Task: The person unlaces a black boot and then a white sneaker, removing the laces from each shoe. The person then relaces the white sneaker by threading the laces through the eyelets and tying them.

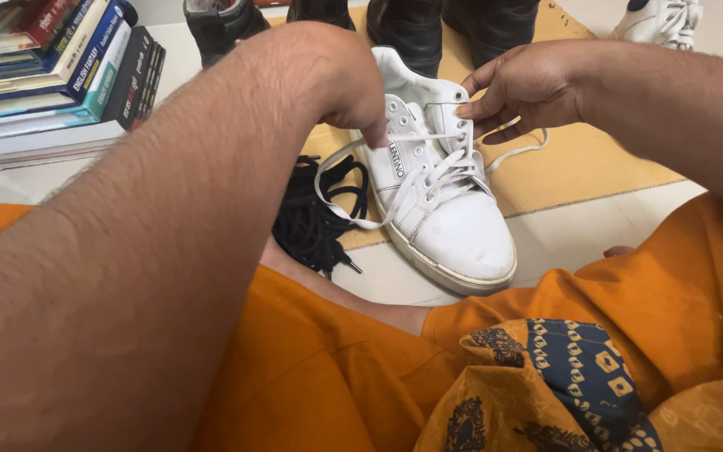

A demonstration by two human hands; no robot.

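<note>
White shoe (441, 197) sat on the floor (596, 226), half on the yellow mat (579, 163), toe toward the person. Black laces (320, 209) bunched just left of it. Left hand (353, 88) pinched closed on the white lace (428, 136) at the eyelets; right hand (525, 88) pinched its other side. Lace looked soft, light, likely slippery — best gripped near the tips.
</note>
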